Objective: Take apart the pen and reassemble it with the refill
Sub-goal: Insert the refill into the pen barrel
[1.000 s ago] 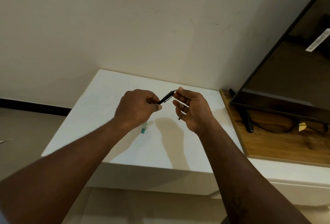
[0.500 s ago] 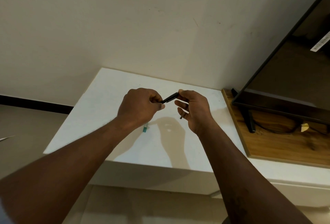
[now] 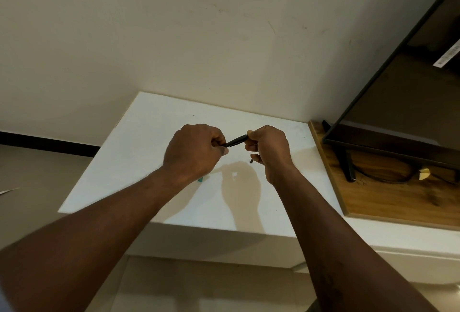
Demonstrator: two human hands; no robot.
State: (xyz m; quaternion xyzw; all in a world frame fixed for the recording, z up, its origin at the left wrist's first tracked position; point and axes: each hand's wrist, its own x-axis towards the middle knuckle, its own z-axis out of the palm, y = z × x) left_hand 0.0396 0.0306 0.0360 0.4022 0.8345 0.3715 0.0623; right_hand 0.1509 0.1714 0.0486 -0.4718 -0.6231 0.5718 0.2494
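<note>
A black pen spans the gap between my two hands, above the white table. My left hand is closed around its lower left end. My right hand pinches its upper right end with thumb and forefinger. A short dark piece pokes out below my right hand's lower fingers. A small teal tip of something lying on the table shows just under my left wrist; the remainder of it is hidden.
A wooden board lies to the right of the white table, carrying a black TV on a stand with a dark cable. A pale wall rises behind. The floor lies to the left and in front.
Both hands have stayed on the pen with only a small shift; my left hand has risen slightly and now covers more of the teal item on the table.
</note>
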